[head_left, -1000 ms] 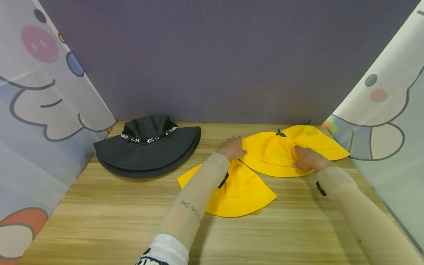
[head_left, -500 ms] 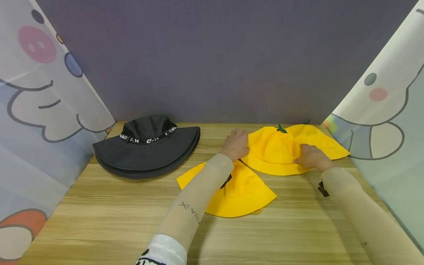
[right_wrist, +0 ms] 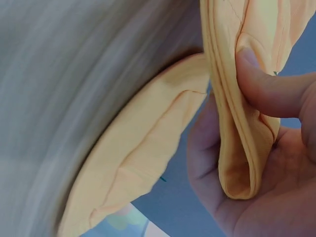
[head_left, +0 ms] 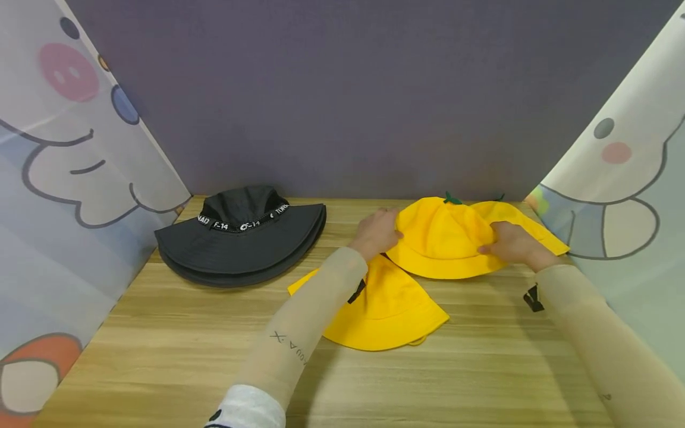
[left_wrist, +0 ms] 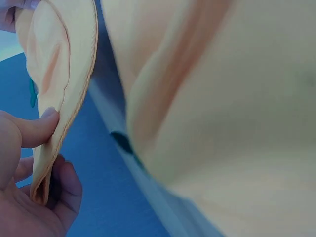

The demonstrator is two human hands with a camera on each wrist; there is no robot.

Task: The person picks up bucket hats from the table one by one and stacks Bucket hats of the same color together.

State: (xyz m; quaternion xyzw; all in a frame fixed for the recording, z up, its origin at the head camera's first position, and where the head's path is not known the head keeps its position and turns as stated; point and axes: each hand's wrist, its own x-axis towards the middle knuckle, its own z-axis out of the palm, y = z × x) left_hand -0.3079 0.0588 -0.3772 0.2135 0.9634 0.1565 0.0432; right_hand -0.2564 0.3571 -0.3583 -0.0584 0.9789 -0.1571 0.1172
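A yellow bucket hat (head_left: 444, 235) with a green leaf on top is held by its two sides, crown up. My left hand (head_left: 376, 232) pinches the left end of its brim; the left wrist view shows the thumb (left_wrist: 39, 129) on the near face and fingers behind. On the right end, my right hand (head_left: 515, 242) grips the folded brim (right_wrist: 239, 163) between thumb and fingers. Behind the right hand lies a second yellow hat (head_left: 535, 229), partly covered. A third yellow hat (head_left: 385, 309) lies nearer, partly hidden under the left forearm.
A black bucket hat (head_left: 241, 238) with white lettering on its band sits at the back left, with a doubled brim edge. A grey panel (head_left: 364, 101) closes off the back of the wooden table (head_left: 214, 351). Cartoon-printed sheets (head_left: 631, 178) line both sides.
Both hands have drawn the held yellow hat up a little; its crown now stands fuller and higher. The right hand has shifted slightly right. The other hats lie as before.
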